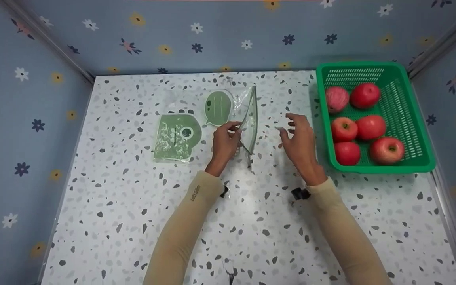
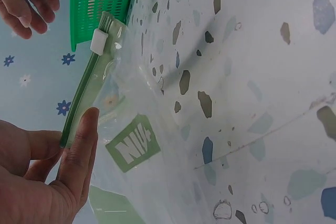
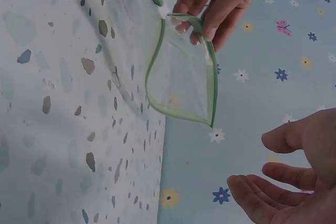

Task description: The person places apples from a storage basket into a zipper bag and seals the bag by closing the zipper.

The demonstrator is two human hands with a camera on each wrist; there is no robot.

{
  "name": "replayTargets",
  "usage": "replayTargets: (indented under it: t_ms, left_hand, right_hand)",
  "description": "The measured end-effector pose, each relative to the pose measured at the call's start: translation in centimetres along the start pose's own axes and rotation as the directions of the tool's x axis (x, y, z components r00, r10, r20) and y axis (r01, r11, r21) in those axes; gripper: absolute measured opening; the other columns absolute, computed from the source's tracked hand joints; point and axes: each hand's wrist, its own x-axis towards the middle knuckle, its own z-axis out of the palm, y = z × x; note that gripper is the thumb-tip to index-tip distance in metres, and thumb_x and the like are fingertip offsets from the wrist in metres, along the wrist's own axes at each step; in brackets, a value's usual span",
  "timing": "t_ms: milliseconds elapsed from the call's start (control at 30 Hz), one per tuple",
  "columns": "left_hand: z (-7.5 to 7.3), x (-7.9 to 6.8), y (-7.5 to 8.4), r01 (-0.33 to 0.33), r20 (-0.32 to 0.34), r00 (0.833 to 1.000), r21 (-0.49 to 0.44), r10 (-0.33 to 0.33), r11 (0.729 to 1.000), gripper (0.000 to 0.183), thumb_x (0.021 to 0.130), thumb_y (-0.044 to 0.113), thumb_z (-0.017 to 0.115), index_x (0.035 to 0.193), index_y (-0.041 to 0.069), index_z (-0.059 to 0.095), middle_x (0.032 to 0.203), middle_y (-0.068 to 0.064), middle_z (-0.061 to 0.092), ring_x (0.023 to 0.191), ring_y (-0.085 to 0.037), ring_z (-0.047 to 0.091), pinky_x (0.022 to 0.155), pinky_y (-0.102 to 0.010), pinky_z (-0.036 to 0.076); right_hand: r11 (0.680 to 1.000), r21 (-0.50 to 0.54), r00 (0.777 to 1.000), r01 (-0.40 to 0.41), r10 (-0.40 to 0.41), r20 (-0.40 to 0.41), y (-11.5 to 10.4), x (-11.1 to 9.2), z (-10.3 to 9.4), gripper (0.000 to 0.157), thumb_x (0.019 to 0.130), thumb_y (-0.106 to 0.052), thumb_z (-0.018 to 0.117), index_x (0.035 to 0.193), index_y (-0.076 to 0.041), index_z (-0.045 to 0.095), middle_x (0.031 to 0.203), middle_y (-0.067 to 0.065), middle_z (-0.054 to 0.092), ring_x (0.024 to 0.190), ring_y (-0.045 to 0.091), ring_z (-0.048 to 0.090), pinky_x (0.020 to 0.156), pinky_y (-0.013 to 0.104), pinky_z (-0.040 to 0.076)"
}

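Note:
A clear plastic zip bag (image 1: pixel 177 136) with green prints lies on the table, its mouth raised at the right end. My left hand (image 1: pixel 225 143) pinches the green zip edge (image 2: pixel 84 90) between thumb and fingers. A white slider (image 2: pixel 98 42) sits at the far end of that edge in the left wrist view. The bag's green-rimmed mouth (image 3: pixel 213 85) gapes in the right wrist view. Apart from the bag, to its right, my right hand (image 1: pixel 301 144) hovers with fingers loosely bent and nothing in them.
At the right stands a green basket (image 1: pixel 426 146) holding several red apples (image 1: pixel 371 127). The speckled white table (image 1: pixel 121 237) is bounded by flowered blue walls (image 1: pixel 228 35) at the back and sides.

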Motion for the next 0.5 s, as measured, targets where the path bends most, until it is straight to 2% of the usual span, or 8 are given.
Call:
replayTargets:
  t_ms: [233,500]
  left_hand:
    - [0.0,0.0,-0.1,-0.023,-0.013,1.000,0.056,0.024,0.998,0.026,0.103,0.001,0.064,0.127,-0.002,0.073,0.106,-0.018,0.072,0.086,-0.029,0.074,0.067,-0.026,0.059]
    - [0.0,-0.1,-0.2,-0.022,-0.016,1.000,0.059,0.023,0.998,0.026,0.103,0.001,0.064,0.127,-0.002,0.073,0.106,-0.018,0.072,0.087,-0.028,0.074,0.070,-0.029,0.059]
  right_hand:
    - [1.000,-0.024,0.999,0.015,-0.016,-0.035,0.2,0.1,-2.2,0.037,0.094,0.003,0.071,0.129,0.010,0.064,0.126,0.028,0.065,0.108,0.041,0.067,0.093,0.053,0.059]
    - [1.000,-0.020,0.999,0.003,-0.004,-0.047,0.7,-0.1,-4.1,0.037,0.093,0.004,0.071,0.129,0.009,0.065,0.128,0.026,0.065,0.110,0.039,0.067,0.094,0.054,0.058]
